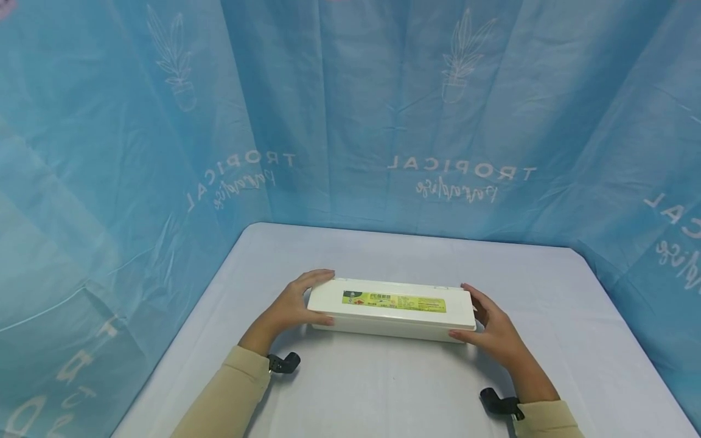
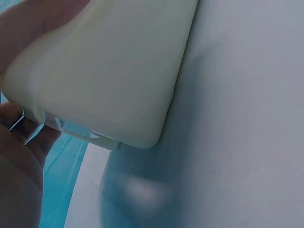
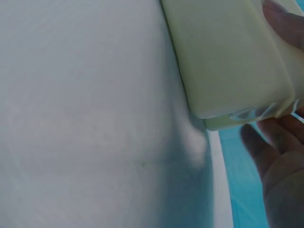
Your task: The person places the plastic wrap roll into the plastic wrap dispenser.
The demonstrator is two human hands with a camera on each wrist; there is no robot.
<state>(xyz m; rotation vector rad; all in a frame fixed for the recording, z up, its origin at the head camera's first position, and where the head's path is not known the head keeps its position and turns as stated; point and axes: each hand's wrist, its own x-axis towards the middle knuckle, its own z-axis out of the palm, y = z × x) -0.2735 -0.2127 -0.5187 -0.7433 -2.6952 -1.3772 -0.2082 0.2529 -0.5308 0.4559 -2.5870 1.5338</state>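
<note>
A long white lidded box (image 1: 394, 310) with a yellow-green label lies lengthwise across the white-covered table. Its lid looks closed. My left hand (image 1: 300, 303) grips the left end, thumb along the near side and fingers round the far corner. At the opposite end my right hand (image 1: 493, 325) holds the box the same way, its thumb on the near side. In the left wrist view the smooth cream side of the box (image 2: 109, 71) fills the upper left, with part of the left hand behind it. The right wrist view shows the box (image 3: 228, 57) with right-hand fingers (image 3: 260, 147) by its end.
A white cloth (image 1: 383, 395) covers the table, which has rounded far corners. Blue printed curtains (image 1: 383, 121) hang close behind and along both sides. Small black cameras (image 1: 285, 363) are strapped at both wrists.
</note>
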